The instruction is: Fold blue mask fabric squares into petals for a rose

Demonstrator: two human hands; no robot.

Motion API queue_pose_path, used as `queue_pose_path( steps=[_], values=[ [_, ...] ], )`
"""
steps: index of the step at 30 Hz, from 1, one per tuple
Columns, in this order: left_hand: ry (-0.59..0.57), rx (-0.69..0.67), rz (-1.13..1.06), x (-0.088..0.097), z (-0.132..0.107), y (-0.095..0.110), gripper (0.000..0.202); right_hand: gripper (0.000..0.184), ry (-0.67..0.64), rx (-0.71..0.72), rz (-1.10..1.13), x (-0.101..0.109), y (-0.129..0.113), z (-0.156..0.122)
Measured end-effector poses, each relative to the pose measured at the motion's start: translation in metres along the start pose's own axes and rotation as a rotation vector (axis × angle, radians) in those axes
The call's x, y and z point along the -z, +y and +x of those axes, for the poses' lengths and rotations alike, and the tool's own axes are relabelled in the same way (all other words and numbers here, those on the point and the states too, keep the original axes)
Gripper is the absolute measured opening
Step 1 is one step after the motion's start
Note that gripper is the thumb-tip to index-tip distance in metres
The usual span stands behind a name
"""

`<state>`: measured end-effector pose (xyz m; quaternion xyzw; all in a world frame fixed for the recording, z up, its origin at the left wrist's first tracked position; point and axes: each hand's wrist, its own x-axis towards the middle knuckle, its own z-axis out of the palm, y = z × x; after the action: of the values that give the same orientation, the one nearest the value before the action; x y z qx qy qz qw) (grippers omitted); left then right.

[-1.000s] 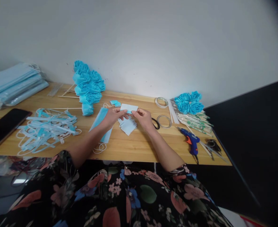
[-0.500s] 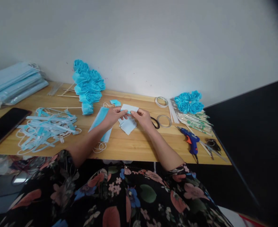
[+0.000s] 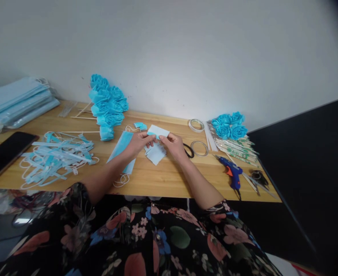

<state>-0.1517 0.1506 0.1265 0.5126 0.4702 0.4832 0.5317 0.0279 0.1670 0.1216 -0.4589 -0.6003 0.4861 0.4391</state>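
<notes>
Between both hands is a small piece of mask fabric (image 3: pixel 159 130), pale on its face with a blue folded strip along the near edge. My left hand (image 3: pixel 141 141) pinches its left side between thumb and fingers. Its right side is pinched by my right hand (image 3: pixel 171 142). Beneath the hands lies a small stack of cut pale squares (image 3: pixel 155 154), partly hidden. A blue face mask (image 3: pixel 122 143) with ear loops lies under my left forearm. Just beyond it rests a small blue scrap (image 3: pixel 140 125). Black scissor handles (image 3: pixel 189 150) show beside my right wrist.
Blue fabric roses (image 3: pixel 108 103) on sticks lie back left, more roses (image 3: pixel 230 125) back right. Cut strips (image 3: pixel 58 157), a phone (image 3: pixel 9 155) and stacked masks (image 3: pixel 19 100) are left. Tape rolls (image 3: pixel 196 125), a glue gun (image 3: pixel 232 170) and packed sticks (image 3: pixel 237 148) are right.
More of the blue strip shows along the near edge of the fabric piece, toward its left side. Both hands stay in nearly the same place, still pinching it.
</notes>
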Motion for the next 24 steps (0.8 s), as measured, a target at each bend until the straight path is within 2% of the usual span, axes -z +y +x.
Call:
queue_pose_path(
  steps=[6,14,20,24],
  values=[
    [0.021,-0.025,0.035,0.002,0.003,-0.008,0.031,0.038,-0.060,-0.014,-0.019,-0.001,0.001,-0.001],
    [0.056,-0.039,0.017,0.000,0.001,-0.011,0.035,0.039,-0.027,-0.010,-0.086,-0.001,0.002,-0.002],
    [0.064,0.006,-0.087,0.000,0.002,-0.013,0.034,0.039,-0.060,-0.016,-0.096,0.000,0.001,-0.003],
    [0.086,0.047,-0.163,0.000,0.003,-0.009,0.031,0.037,-0.040,0.034,-0.079,0.005,-0.001,0.000]
  ],
)
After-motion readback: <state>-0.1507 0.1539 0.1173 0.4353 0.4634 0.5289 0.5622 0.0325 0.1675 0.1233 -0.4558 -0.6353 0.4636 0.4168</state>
